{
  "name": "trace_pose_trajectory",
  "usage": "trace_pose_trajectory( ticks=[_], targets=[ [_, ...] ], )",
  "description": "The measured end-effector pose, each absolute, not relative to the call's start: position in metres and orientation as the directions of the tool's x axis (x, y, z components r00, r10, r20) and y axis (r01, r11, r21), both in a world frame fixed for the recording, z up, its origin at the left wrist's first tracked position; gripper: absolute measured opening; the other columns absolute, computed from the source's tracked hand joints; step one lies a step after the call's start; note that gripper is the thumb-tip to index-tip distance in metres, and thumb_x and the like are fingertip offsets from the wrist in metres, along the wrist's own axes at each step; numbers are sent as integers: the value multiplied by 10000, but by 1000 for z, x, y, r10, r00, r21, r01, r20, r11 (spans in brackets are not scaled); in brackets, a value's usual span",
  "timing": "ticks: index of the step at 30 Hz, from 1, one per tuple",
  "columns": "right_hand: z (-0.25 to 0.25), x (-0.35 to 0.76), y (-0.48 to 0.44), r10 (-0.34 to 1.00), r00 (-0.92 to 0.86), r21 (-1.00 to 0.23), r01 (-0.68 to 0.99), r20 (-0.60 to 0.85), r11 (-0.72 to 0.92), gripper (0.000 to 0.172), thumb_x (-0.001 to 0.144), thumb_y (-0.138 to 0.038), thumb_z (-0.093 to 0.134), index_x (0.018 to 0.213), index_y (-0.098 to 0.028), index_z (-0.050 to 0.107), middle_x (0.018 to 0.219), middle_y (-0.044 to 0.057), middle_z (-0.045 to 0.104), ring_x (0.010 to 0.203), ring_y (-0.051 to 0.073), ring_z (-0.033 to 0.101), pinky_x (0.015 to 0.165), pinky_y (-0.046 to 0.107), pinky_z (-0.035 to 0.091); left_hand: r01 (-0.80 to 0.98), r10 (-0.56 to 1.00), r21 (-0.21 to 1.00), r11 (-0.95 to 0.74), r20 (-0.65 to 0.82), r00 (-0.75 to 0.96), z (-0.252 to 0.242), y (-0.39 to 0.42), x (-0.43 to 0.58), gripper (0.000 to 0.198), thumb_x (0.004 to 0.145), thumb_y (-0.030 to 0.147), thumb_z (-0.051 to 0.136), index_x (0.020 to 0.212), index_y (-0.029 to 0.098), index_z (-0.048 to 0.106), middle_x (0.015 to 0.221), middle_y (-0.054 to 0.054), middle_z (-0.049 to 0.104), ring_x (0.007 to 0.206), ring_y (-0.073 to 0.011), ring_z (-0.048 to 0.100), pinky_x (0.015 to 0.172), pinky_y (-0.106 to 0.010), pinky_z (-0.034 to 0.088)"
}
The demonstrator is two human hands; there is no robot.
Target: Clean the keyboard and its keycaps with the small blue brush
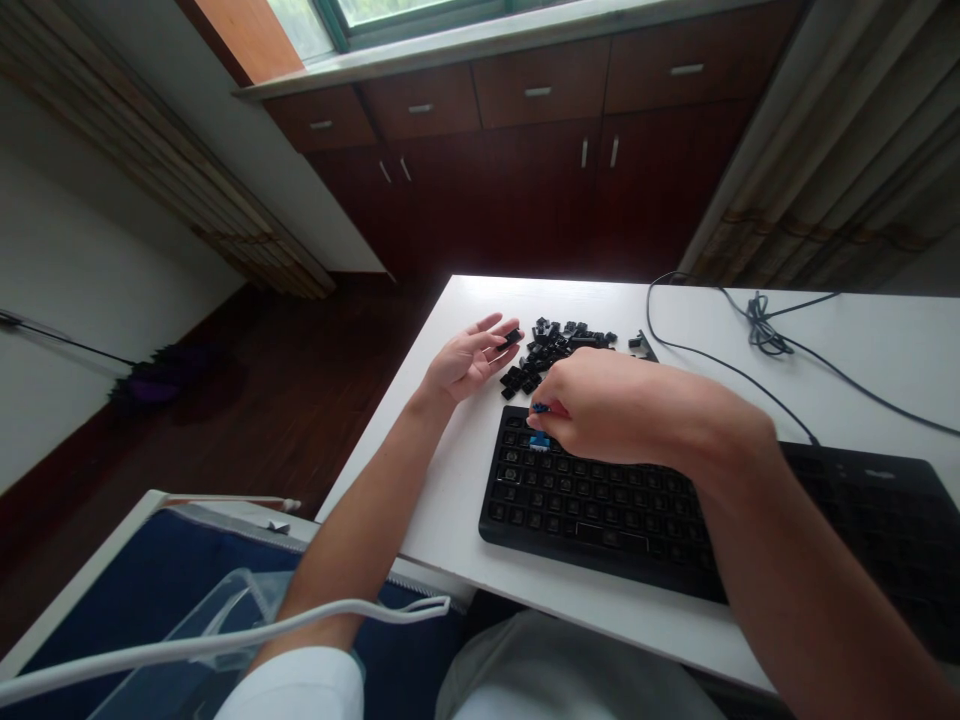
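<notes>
A black keyboard lies on the white table, with its keycaps off across the visible part and rows of switches bare. My right hand is over the keyboard's upper left part, fingers pinched on a small blue tool whose wide lower end reaches the switches. The fingers partly hide the tool, so its exact kind is unclear. My left hand is turned palm up beyond the keyboard's left corner, holding a black keycap between its fingers. Just right of it lies a heap of loose black keycaps.
A black cable runs from the keyboard, with a tied bundle on the white table. At the lower left, a white tube crosses near my left forearm. Wooden cabinets stand beyond the table.
</notes>
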State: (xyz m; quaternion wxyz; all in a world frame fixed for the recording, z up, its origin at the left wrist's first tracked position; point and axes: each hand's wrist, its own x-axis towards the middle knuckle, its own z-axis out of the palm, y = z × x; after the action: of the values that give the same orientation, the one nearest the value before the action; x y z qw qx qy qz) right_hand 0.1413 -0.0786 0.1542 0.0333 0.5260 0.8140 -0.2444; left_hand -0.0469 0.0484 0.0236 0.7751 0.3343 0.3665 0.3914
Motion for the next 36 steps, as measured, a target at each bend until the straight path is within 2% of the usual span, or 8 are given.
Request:
trace_pose_trajectory(
  ticks=[11,18,26,36],
  targets=[
    [151,144,-77,855,-417,-342,887,-308,310,274,893,-357,512,765,-181,678,760,59,694,534,127,475,512,277,311,-366,858,807,463,-305,414,24,48,-46,467,742,-27,651,1162,165,578,1318,-117,644,1186,-259,657,1050,-400,530],
    [153,143,-78,849,-465,-331,865,-251,376,271,896,-311,504,696,-179,631,665,38,652,516,126,445,521,288,316,-368,863,807,461,-311,398,24,49,-47,466,741,-19,661,1159,177,594,1278,-98,662,1200,-256,654,1053,-387,537],
    [155,144,-79,852,-471,-315,864,-228,393,306,912,-334,492,660,-194,594,632,21,627,504,120,430,514,281,292,-374,866,804,462,-318,386,23,49,-47,531,745,-20,647,1228,191,585,1280,-100,654,1207,-258,650,1036,-386,554],
    [154,140,-81,834,-466,-364,862,-297,352,305,908,-362,506,669,-194,596,670,26,647,506,114,438,498,274,286,-360,868,813,457,-319,380,20,49,-45,541,746,-5,633,1244,199,577,1277,-92,662,1200,-250,656,1051,-391,538]
  ],
)
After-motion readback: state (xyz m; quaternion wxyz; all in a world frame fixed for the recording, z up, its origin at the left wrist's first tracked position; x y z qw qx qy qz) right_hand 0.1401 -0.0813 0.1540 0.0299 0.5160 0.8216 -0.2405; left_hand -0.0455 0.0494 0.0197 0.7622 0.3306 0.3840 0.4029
